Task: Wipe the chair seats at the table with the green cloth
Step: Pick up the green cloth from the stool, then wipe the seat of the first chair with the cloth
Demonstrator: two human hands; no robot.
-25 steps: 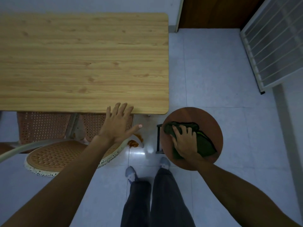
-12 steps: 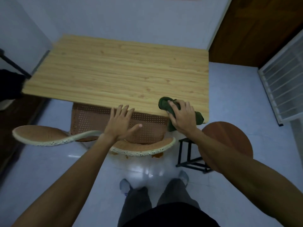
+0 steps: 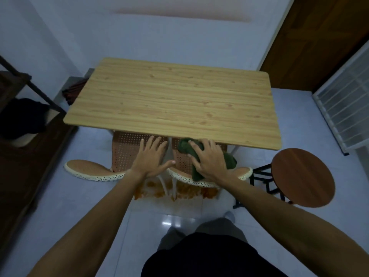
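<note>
My right hand (image 3: 209, 159) grips the dark green cloth (image 3: 186, 147), bunched up, over the perforated orange seat of the right chair (image 3: 180, 158), which is tucked under the near edge of the wooden table (image 3: 175, 100). My left hand (image 3: 150, 157) is spread flat with fingers apart over the left chair's orange seat (image 3: 124, 148). Both chairs have curved woven backrests with speckled white rims (image 3: 89, 169). A round brown stool (image 3: 302, 177) on a black frame stands to the right of the chairs, bare.
A dark shelf unit (image 3: 26, 108) with a black object stands along the left wall. A brown door (image 3: 319, 43) and a white slatted rack (image 3: 347, 100) are at the right. Orange stains (image 3: 179, 189) mark the glossy floor under the chairs. My legs are at the bottom.
My right hand lifted the cloth off the round stool and carried it left onto the right chair's seat. The view pulled back and tilted up, showing the whole table.
</note>
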